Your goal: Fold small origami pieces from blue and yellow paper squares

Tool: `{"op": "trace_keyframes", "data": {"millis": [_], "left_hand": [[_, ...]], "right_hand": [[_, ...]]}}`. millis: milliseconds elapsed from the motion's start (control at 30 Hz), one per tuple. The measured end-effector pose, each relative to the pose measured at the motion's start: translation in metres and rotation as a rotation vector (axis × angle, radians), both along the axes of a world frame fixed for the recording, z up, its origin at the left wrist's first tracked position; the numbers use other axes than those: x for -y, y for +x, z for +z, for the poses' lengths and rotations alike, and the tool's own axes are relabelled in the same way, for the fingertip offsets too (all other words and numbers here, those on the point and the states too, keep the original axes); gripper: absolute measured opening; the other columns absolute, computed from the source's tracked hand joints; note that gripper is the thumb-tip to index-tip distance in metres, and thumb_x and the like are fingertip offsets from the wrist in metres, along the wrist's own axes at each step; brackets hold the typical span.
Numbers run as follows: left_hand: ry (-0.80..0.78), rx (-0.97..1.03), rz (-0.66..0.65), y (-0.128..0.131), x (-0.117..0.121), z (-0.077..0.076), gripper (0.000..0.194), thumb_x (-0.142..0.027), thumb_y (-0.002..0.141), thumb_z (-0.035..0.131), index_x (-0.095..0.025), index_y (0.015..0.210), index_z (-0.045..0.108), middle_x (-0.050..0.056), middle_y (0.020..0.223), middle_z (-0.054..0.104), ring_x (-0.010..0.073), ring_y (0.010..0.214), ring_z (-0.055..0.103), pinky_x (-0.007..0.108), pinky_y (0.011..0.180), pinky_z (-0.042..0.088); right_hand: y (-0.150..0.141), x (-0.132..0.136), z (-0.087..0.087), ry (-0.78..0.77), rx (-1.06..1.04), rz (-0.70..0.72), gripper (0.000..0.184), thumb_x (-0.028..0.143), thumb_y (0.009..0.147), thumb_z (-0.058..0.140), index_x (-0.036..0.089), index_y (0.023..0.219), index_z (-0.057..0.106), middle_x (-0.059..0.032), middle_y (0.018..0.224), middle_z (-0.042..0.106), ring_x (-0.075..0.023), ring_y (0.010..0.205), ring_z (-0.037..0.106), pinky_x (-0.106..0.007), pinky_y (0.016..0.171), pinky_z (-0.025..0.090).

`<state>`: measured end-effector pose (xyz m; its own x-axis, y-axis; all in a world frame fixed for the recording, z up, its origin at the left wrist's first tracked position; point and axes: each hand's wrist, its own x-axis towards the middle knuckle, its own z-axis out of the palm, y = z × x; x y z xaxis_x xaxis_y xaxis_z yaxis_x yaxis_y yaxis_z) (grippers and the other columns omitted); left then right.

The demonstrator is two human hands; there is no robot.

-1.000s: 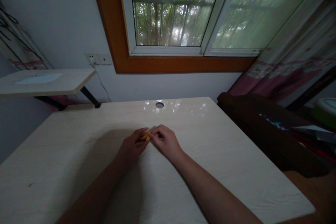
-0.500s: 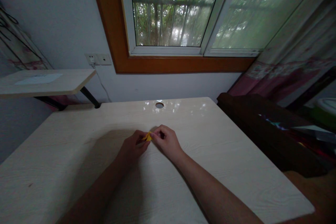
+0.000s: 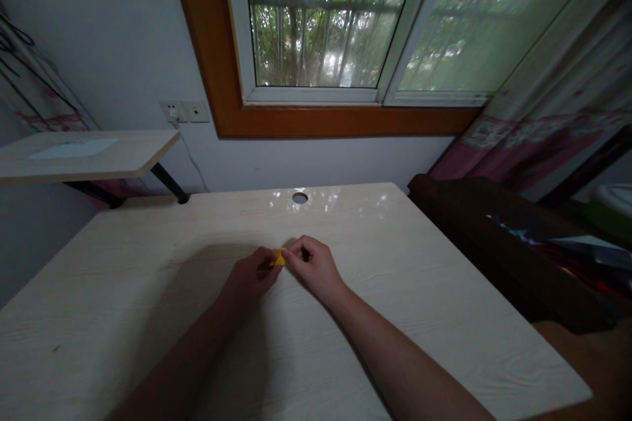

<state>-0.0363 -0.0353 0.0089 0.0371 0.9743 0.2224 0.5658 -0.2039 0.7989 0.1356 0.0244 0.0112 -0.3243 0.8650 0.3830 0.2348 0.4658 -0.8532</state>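
A small piece of folded yellow paper [image 3: 280, 257] is pinched between my two hands, just above or on the pale wooden desk [image 3: 419, 289]. My left hand [image 3: 251, 273] grips its left side, with fingers curled around it and hiding part of it. From the right, my right hand [image 3: 311, 260] closes thumb and forefinger on its upper right edge. The visible part looks like a small triangular flap. Whether the paper touches the desk, I cannot tell.
A raised shelf [image 3: 133, 154] on black legs stands at the desk's back left, with a white sheet [image 3: 74, 148] on it. Near the back edge is a round cable hole [image 3: 299, 198]. Dark wooden furniture [image 3: 474, 230] bearing assorted items adjoins the right side.
My left fingers have closed in further on the yellow paper, and its flap now shows as a wider triangle between the hands. My right hand has hardly moved.
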Motion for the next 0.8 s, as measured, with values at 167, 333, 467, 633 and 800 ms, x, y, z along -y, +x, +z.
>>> {"op": "trace_keyframes", "data": {"millis": [167,333,467,633,800], "left_hand": [[-0.026,-0.052,-0.012,0.0003,0.0004,-0.0003,0.018,-0.037,0.086,0.058,-0.020,0.093,0.057,-0.003,0.072,0.062,0.0127,0.063,0.058,0.022,0.059,0.045],[-0.039,0.018,-0.007,0.0000,0.0006,0.0018,0.019,-0.038,0.088,0.054,-0.020,0.092,0.058,-0.001,0.072,0.064,0.0139,0.064,0.059,0.023,0.059,0.044],[-0.062,0.052,0.003,-0.0013,-0.0004,0.0024,0.018,-0.037,0.088,0.056,-0.019,0.087,0.058,-0.002,0.072,0.065,0.0134,0.064,0.059,0.023,0.059,0.043],[-0.089,0.183,0.011,-0.0036,-0.0024,0.0006,0.023,-0.041,0.084,0.062,-0.019,0.084,0.057,-0.001,0.074,0.066,0.0140,0.066,0.061,0.023,0.061,0.046],[-0.091,0.299,-0.016,-0.0045,-0.0018,0.0018,0.023,-0.040,0.084,0.064,-0.018,0.086,0.057,0.001,0.081,0.068,0.0156,0.075,0.064,0.025,0.069,0.049]], "right_hand": [[0.0002,0.0003,-0.0012,0.022,0.021,0.000,0.018,0.027,0.083,0.067,0.018,0.069,0.061,0.0019,0.063,0.056,-0.0112,0.056,0.049,-0.022,0.052,0.036],[0.0000,0.0005,-0.0015,0.042,0.036,0.021,0.018,0.029,0.084,0.067,0.018,0.070,0.062,0.0005,0.065,0.059,-0.0123,0.059,0.051,-0.023,0.053,0.038],[0.0004,0.0000,-0.0007,0.047,0.030,0.062,0.014,0.028,0.085,0.066,0.019,0.075,0.063,-0.0003,0.070,0.061,-0.0129,0.062,0.054,-0.024,0.057,0.041],[0.0007,-0.0012,0.0014,0.110,-0.064,0.101,0.006,0.025,0.086,0.065,0.020,0.083,0.063,-0.0046,0.093,0.065,-0.0165,0.088,0.061,-0.029,0.078,0.048],[0.0018,-0.0009,0.0031,0.080,-0.042,0.167,0.003,0.024,0.088,0.064,0.022,0.087,0.061,-0.0039,0.098,0.069,-0.0179,0.095,0.062,-0.035,0.090,0.046]]}}
